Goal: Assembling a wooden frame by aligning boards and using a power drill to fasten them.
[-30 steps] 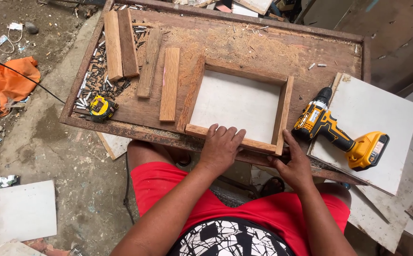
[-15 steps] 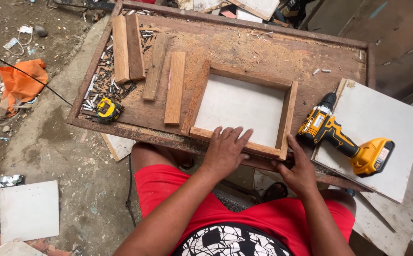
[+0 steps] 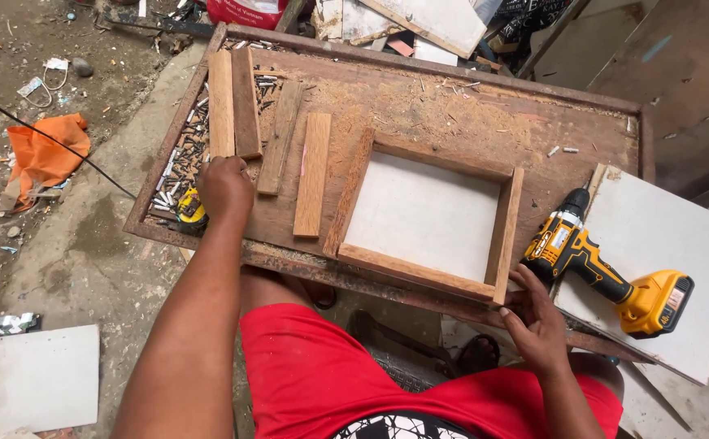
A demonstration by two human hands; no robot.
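A: Where are the hands?

B: The left hand (image 3: 224, 189) reaches out over the workbench (image 3: 452, 106), fingers curled down beside a yellow tape measure (image 3: 191, 209); whether it grips anything, I cannot tell. The right hand (image 3: 537, 321) rests open, fingertips touching the near right corner of the wooden frame (image 3: 428, 213).

A: What else?

B: A yellow drill (image 3: 606, 272) lies on a white tile (image 3: 672, 236), right of the frame. Wooden slats (image 3: 314, 172) lie to its left.

4 loose wood strips (image 3: 312, 174), 1 frame (image 3: 427, 216), 1 drill (image 3: 606, 274).

Square wooden frame (image 3: 428, 219) (white panel inside) lies flat; yellow tape measure (image 3: 191, 210) beside it.
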